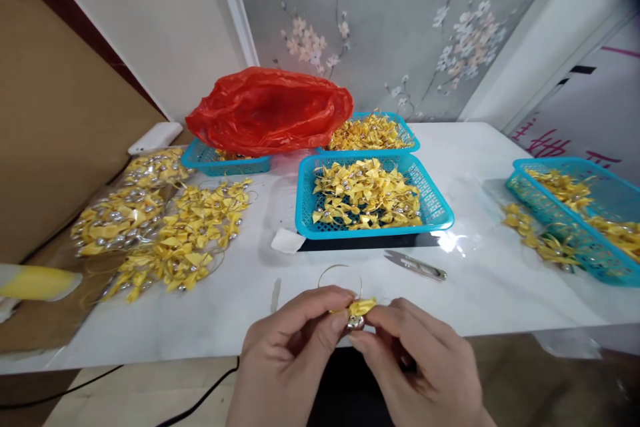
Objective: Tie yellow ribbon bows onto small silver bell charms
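Yellow bow (361, 307) with small silver bell (356, 323), probably on a thin wire loop, pinched between fingers of left hand (290, 353) and right hand (420, 367), both closed on it. Just beyond fingers: snips (415, 265) on white surface (480, 293), then blue basket (373, 230) of bows.

No text, label, brand or number can be read. At the right edge of the frame, a white panel (595, 120) carries pink strokes that look like parts of written characters, cut off by the frame and too partial to read. A pink line crosses the same panel higher up.
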